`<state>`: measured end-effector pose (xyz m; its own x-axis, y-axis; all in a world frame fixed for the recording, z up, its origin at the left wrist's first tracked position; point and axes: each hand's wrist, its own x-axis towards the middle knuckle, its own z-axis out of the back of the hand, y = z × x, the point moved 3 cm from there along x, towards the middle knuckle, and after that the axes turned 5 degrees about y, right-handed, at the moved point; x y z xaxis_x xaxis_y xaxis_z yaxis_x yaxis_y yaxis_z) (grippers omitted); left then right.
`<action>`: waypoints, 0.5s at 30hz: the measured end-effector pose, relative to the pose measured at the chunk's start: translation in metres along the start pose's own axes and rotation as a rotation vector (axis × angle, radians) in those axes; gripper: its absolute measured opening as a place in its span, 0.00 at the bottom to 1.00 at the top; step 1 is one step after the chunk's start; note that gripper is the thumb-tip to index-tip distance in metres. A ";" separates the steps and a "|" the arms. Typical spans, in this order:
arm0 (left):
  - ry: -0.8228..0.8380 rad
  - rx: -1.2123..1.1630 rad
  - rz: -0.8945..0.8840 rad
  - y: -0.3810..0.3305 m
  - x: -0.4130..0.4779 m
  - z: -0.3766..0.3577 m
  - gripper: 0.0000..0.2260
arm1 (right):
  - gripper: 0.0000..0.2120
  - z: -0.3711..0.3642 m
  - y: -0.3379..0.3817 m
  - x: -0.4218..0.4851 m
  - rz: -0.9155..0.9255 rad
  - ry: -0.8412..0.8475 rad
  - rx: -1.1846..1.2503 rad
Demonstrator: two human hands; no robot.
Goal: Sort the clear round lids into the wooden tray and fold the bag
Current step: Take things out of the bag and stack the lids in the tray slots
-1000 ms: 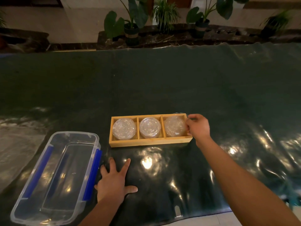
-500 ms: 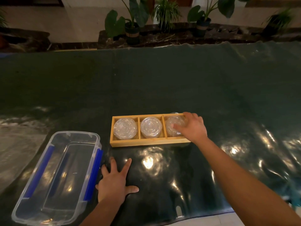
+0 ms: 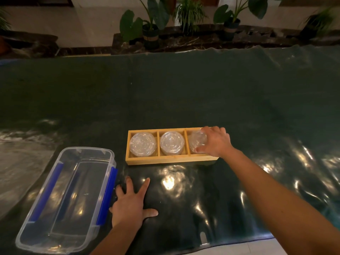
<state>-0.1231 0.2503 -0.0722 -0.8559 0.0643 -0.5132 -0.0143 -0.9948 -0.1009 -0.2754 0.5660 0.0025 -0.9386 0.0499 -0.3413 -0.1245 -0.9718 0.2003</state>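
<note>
Gripping right hand (image 3: 215, 141): curled round clear ribbed round lids (image 3: 197, 140); wooden tray (image 3: 171, 160) walls around grip
Left hand (image 3: 131, 203): flat, splayed, holding nothing

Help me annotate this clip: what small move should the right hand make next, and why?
Probably ease the right-compartment lids down flat and let go. The right hand grips that stack inside the wooden tray, while the left stack and middle stack already sit settled in their compartments.
</note>
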 end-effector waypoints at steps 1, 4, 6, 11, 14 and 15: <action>-0.001 -0.001 0.000 0.000 0.000 0.000 0.56 | 0.40 0.001 0.002 0.000 0.008 0.000 -0.006; -0.004 -0.003 0.005 0.000 0.000 0.000 0.56 | 0.35 0.004 0.002 0.001 0.016 -0.010 0.071; -0.004 0.002 0.005 -0.001 0.000 0.000 0.56 | 0.32 0.004 -0.002 0.000 -0.004 0.001 0.214; -0.006 0.018 0.001 -0.003 -0.002 0.001 0.54 | 0.25 0.005 -0.016 -0.002 0.005 0.033 0.527; -0.009 0.009 0.002 -0.002 -0.001 0.000 0.55 | 0.22 0.008 -0.021 -0.003 -0.001 0.046 0.611; -0.008 0.008 0.003 -0.001 0.000 0.000 0.55 | 0.21 0.008 -0.021 -0.004 0.000 0.037 0.612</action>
<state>-0.1230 0.2515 -0.0720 -0.8602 0.0604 -0.5063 -0.0154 -0.9956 -0.0925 -0.2715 0.5880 0.0068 -0.9281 0.0311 -0.3710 -0.2971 -0.6624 0.6877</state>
